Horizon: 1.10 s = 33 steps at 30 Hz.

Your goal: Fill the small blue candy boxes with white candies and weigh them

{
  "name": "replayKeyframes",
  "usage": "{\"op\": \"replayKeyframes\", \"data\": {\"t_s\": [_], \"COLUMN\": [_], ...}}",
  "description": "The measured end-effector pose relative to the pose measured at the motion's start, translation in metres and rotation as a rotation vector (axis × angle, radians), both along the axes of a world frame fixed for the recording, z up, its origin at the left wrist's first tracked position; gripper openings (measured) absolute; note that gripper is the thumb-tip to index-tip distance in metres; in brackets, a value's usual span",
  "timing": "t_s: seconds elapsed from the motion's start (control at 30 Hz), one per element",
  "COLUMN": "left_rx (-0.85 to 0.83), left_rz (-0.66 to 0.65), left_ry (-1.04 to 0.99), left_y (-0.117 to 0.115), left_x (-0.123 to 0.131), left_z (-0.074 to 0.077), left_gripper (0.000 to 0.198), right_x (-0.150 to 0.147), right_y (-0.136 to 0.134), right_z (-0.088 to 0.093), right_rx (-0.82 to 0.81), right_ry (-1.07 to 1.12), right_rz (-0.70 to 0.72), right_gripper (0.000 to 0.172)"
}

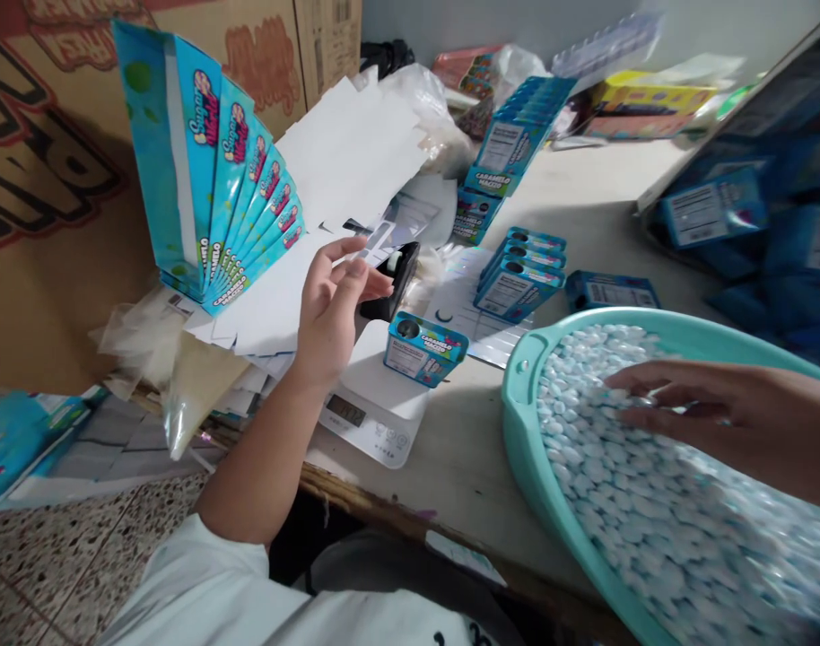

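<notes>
My left hand [339,309] is raised beside a white digital scale [383,422], its thumb and forefinger pinched on a small translucent strip [378,240]. On the scale's plate stands a blue candy box [424,352] with a round dark window in its top; the scale's display is lit. My right hand [693,408] is over a teal basin [518,422], fingers apart and fingertips touching the small pale wrapped candies [605,502] that fill it. Whether a candy sits between those fingers is hard to make out.
Nested blue cartons [201,179] fan out at the left on white sheets [356,135]. Filled boxes [521,274] and a stack of blue cartons [510,144] stand behind the scale. A bin of blue boxes [716,211] is at the right, a large cardboard box [60,197] at the left.
</notes>
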State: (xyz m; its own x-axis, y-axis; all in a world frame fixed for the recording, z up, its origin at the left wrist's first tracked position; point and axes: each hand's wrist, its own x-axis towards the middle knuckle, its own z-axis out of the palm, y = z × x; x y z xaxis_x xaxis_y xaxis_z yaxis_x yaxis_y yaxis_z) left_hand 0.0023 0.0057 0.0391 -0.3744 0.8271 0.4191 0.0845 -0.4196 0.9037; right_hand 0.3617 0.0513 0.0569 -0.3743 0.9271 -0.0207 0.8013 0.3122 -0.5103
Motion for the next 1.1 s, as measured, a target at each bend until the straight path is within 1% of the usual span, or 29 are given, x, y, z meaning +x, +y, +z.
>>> {"op": "replayKeyframes", "data": {"t_s": [0.07, 0.1, 0.2, 0.27, 0.4, 0.57, 0.7, 0.8, 0.9, 0.97, 1.03, 1.1], "left_rx": [0.022, 0.028, 0.039, 0.048, 0.045, 0.056, 0.053, 0.033, 0.013, 0.005, 0.013, 0.027], "left_rz": [-0.014, -0.019, -0.022, -0.023, -0.020, -0.013, -0.028, -0.038, -0.042, -0.048, -0.041, -0.028], "left_ry": [-0.014, -0.022, -0.033, -0.040, -0.046, -0.041, -0.062, -0.060, -0.056, -0.037, -0.022, -0.021], "left_y": [-0.001, -0.001, -0.001, -0.001, -0.001, -0.003, -0.002, -0.002, -0.001, 0.000, 0.001, 0.002], "left_x": [0.001, 0.002, 0.003, 0.003, 0.003, 0.003, 0.003, 0.004, 0.007, 0.009, 0.010, 0.011], "left_z": [0.000, 0.000, 0.000, -0.001, -0.002, -0.001, -0.002, -0.001, -0.002, -0.003, -0.006, -0.009], "left_gripper": [0.029, 0.027, 0.026, 0.027, 0.027, 0.027, 0.027, 0.027, 0.024, 0.021, 0.020, 0.024], "right_x": [0.003, 0.003, 0.003, 0.001, -0.002, -0.005, -0.006, -0.012, -0.027, -0.043, -0.064, -0.089], "right_y": [0.004, 0.005, 0.000, -0.004, -0.009, -0.011, -0.014, -0.018, -0.021, -0.021, -0.020, -0.018], "right_z": [0.012, 0.018, 0.030, 0.035, 0.038, 0.042, 0.041, 0.040, 0.045, 0.052, 0.059, 0.064], "right_rx": [-0.139, -0.157, -0.086, -0.088, -0.099, -0.116, -0.074, -0.040, 0.058, 0.115, 0.129, 0.105], "right_ry": [-0.064, -0.088, -0.100, -0.091, -0.025, 0.044, 0.059, 0.147, 0.252, 0.310, 0.345, 0.356], "right_rz": [0.044, 0.055, 0.019, -0.034, -0.130, -0.134, -0.178, -0.254, -0.332, -0.335, -0.276, -0.161], "right_gripper": [0.057, 0.050, 0.031, 0.026, 0.029, 0.034, 0.039, 0.042, 0.044, 0.044, 0.041, 0.035]}}
